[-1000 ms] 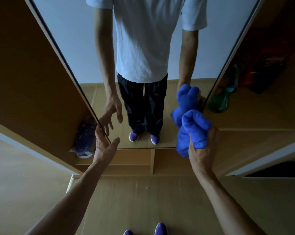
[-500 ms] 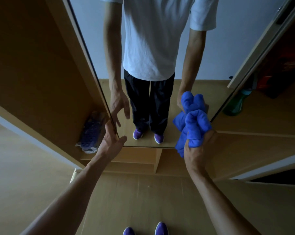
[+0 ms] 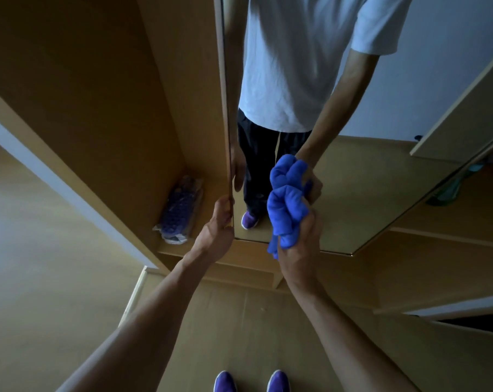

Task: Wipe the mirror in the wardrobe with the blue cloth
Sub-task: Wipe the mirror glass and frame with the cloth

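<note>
A tall mirror (image 3: 361, 176) stands inside the wooden wardrobe and reflects a person in a white shirt and dark trousers. My left hand (image 3: 218, 224) grips the mirror's left edge near its bottom corner, fingers wrapped round the frame. My right hand (image 3: 299, 244) is closed on a bunched blue cloth (image 3: 286, 213), which is pressed against the lower part of the glass. The cloth's reflection shows right above it.
A purple packet in clear plastic (image 3: 180, 210) lies on the wardrobe floor left of the mirror. A wardrobe side panel (image 3: 104, 94) rises at left. A green bottle (image 3: 449, 188) and dark items sit at far right. Purple shoes (image 3: 251, 380) stand on the wooden floor.
The mirror's left edge has swung rightward and turned more upright. My left hand went from open near the edge to gripping it. The cloth moved slightly left and closer to the glass.
</note>
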Demonstrator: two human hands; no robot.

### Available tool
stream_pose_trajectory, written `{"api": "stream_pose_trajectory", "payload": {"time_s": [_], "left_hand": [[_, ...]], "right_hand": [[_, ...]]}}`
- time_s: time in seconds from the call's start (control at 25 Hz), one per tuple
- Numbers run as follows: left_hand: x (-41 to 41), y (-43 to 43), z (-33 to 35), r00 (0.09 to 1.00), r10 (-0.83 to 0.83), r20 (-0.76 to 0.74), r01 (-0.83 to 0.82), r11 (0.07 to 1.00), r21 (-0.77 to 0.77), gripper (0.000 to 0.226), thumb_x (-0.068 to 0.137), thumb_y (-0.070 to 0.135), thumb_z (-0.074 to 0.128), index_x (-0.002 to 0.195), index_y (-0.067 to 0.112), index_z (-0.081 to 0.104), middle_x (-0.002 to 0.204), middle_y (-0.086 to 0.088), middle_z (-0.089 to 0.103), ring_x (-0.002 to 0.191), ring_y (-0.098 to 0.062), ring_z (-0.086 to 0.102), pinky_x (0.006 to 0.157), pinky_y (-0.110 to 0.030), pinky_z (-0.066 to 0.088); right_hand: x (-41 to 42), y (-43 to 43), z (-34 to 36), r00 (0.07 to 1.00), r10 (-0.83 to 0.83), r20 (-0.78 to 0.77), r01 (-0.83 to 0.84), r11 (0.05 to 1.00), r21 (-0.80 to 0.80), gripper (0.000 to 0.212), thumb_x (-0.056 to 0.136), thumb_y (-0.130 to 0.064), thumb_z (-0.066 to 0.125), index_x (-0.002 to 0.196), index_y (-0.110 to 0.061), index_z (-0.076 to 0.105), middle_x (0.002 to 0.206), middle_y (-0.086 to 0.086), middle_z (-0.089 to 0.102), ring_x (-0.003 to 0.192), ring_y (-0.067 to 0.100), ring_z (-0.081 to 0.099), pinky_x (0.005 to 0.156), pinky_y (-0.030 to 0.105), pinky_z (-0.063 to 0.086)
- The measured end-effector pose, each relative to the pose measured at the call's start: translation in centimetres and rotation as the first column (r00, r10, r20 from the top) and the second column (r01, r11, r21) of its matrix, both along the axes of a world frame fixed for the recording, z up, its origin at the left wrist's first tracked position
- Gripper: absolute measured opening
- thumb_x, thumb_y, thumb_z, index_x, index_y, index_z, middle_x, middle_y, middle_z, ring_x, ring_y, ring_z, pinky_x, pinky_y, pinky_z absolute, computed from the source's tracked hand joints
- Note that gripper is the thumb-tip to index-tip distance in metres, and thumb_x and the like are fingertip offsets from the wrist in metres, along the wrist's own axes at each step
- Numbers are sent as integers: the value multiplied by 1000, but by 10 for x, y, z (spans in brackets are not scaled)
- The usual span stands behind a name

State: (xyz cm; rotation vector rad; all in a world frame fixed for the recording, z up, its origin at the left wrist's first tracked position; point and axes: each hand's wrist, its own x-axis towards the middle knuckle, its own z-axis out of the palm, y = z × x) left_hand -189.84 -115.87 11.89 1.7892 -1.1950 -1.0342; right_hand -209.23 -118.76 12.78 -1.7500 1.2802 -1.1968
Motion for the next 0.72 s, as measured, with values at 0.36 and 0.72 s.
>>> {"api": "stream_pose_trajectory", "payload": {"time_s": [0.36,0.72], "left_hand": [[10,3,2,994,-91,-56,93,995,28,70,75,39,51,142,41,30,106,6,63,107,-20,61,89,-31,54],[2,2,-8,996,-85,-18,85,996,5,100,74,-12,44,151,45,15,149,7,42,146,-20,39,109,-32,41]], "right_hand": [[77,14,-12,984,50,-171,-59,997,-44,69,83,-3,74,142,-16,39,129,13,47,107,25,59,80,20,52],[14,-3,-10,943,0,-332,-49,989,-140,58,85,-10,72,134,-25,44,119,4,48,95,15,55,67,15,49]]}}
